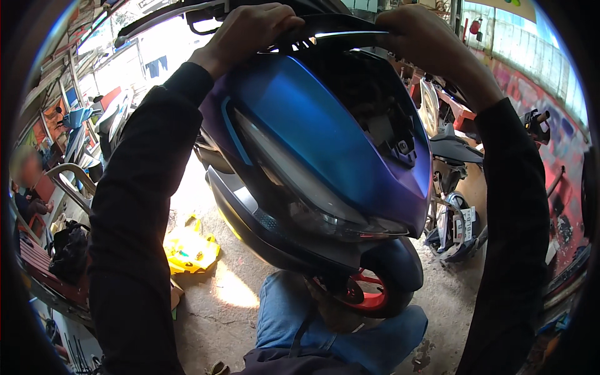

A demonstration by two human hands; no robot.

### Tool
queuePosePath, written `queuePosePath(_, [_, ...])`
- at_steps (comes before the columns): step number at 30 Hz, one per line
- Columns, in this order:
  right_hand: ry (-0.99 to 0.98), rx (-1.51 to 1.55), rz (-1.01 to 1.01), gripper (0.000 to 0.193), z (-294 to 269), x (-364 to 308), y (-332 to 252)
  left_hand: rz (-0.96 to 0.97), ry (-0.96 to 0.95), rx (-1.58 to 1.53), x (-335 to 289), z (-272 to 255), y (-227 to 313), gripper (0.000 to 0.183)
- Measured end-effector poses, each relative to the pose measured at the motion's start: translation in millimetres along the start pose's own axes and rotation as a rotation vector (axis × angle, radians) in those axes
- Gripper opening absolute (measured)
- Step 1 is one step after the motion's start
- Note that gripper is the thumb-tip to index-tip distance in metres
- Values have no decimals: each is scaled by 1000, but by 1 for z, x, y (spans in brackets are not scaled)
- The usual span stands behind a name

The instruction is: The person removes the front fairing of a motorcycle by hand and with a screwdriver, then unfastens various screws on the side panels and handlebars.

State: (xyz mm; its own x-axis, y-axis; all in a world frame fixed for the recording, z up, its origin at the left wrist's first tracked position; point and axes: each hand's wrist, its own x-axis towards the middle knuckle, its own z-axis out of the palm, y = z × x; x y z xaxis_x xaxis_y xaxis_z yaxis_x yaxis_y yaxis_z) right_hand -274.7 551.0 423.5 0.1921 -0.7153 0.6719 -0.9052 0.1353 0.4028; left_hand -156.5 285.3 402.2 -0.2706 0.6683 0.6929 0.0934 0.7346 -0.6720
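In front of me stands a scooter with a blue-to-purple front cowl (306, 112), a long headlight (294, 175) and a front wheel with a red rim (369, 294). Above the cowl is a dark curved panel (344, 25), held at its two ends. My left hand (253, 34) is closed round the left end, close to the cowl's top edge. At the other end, the fingers of my right hand (419, 37) are curled on the panel, partly hidden behind the hand. Below it a dark opening (375, 100) in the cowl shows a bracket.
A yellow plastic bag (190, 247) lies on the concrete floor to the left. Another motorcycle (453, 219) stands at the right. Parked scooters (112, 122), a dark bag (70, 247) and a seated person (31, 194) are at the far left. My knees are close to the front wheel.
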Motion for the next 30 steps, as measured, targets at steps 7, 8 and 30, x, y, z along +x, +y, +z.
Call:
queuePosePath(7, [-93, -121, 75, 15, -3, -1, -17, -147, -78, -33, -5, -5, 1, 19])
queuePosePath(8, [-94, -130, 78, 14, -3, 0, -19, -143, -77, -34, -6, -7, 1, 19])
queuePosePath(30, [209, -360, -103, 14, 49, -15, -36, -53, -408, -413, 19, 7, -6, 23])
